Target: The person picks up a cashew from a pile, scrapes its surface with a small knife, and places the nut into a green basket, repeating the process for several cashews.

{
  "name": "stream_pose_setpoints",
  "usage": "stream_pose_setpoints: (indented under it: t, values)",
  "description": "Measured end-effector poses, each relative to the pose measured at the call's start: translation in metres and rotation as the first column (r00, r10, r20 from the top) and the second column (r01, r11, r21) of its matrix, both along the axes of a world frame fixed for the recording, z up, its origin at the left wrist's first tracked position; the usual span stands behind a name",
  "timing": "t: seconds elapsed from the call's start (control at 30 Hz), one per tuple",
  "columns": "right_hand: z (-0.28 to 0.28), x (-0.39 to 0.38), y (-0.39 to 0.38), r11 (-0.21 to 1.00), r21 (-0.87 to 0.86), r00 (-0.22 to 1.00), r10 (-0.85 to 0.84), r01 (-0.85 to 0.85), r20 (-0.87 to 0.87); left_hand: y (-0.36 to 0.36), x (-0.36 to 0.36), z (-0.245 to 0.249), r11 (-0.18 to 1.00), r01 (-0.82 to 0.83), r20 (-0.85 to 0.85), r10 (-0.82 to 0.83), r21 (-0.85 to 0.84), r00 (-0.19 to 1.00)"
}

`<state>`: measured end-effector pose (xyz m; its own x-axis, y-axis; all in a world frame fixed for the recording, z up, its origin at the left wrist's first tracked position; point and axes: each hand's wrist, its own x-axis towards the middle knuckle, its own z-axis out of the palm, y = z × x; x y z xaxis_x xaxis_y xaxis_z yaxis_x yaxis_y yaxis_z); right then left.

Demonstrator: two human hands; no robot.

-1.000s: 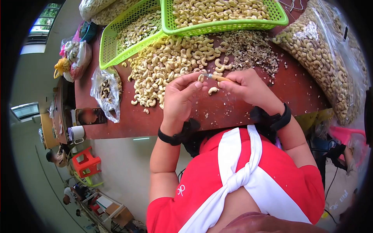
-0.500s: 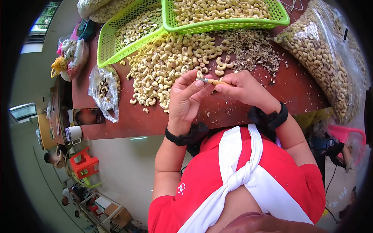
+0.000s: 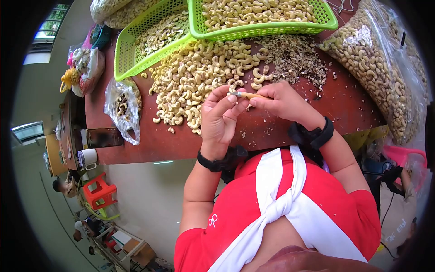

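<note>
My right hand (image 3: pixel 277 99) grips the wooden handle of a small knife (image 3: pixel 249 95), its short metal blade pointing left. The fingers of my left hand (image 3: pixel 219 113) are pinched around a cashew nut (image 3: pixel 234 86) at the blade's tip. Part of that nut is hidden by the fingers. Just beyond both hands spreads a loose pile of cashews (image 3: pixel 195 77) on the red-brown table (image 3: pixel 267 133). Several nuts lie apart from the pile, near my right hand. A heap of peeled skin flakes (image 3: pixel 294 59) lies behind my right hand.
Two green baskets of cashews (image 3: pixel 267 32) stand at the back. A large clear bag of cashews (image 3: pixel 371 63) leans at the right. To the left are a small plastic bag (image 3: pixel 121 109), a phone (image 3: pixel 105 137) and a white mug (image 3: pixel 87 157). An orange stool (image 3: pixel 99 190) stands on the floor.
My left hand has shifted very slightly right and down, its fingers still around the nut. The knife stays at the nut in my right hand, nearly unmoved.
</note>
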<state>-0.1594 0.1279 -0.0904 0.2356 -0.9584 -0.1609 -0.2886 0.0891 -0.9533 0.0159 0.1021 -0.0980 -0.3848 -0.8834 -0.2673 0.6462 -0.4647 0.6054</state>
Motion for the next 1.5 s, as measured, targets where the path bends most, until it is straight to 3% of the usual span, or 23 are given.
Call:
stream_pose_setpoints:
  t: [0.27,0.37,0.67,0.97,1.13,1.5]
  values:
    - [-0.004,0.002,-0.003,0.999,0.047,1.000,0.005,-0.005,0.001,0.002,-0.005,0.002,0.996,-0.084,0.086,0.087,-0.036,0.993]
    - [-0.006,0.001,-0.003,1.000,-0.012,0.999,-0.002,0.002,0.035,0.003,-0.006,0.000,0.997,-0.067,0.079,0.070,-0.030,0.994]
    - [-0.009,-0.004,-0.001,0.997,0.081,0.998,-0.012,0.008,0.054,0.001,-0.011,-0.003,0.997,-0.057,0.046,0.055,0.044,0.997]
    - [-0.021,-0.006,-0.005,0.999,0.038,0.998,-0.037,0.035,0.051,0.006,-0.014,-0.009,0.997,-0.062,0.020,0.063,-0.045,0.998]
    - [-0.016,-0.008,-0.003,0.998,0.062,0.995,-0.037,0.031,0.096,0.005,-0.014,-0.008,0.994,-0.097,-0.003,0.097,0.053,0.995]
    - [-0.016,-0.015,0.000,0.993,0.095,0.982,-0.081,0.065,0.172,0.000,-0.015,-0.004,0.996,-0.071,0.055,0.068,0.057,0.996]
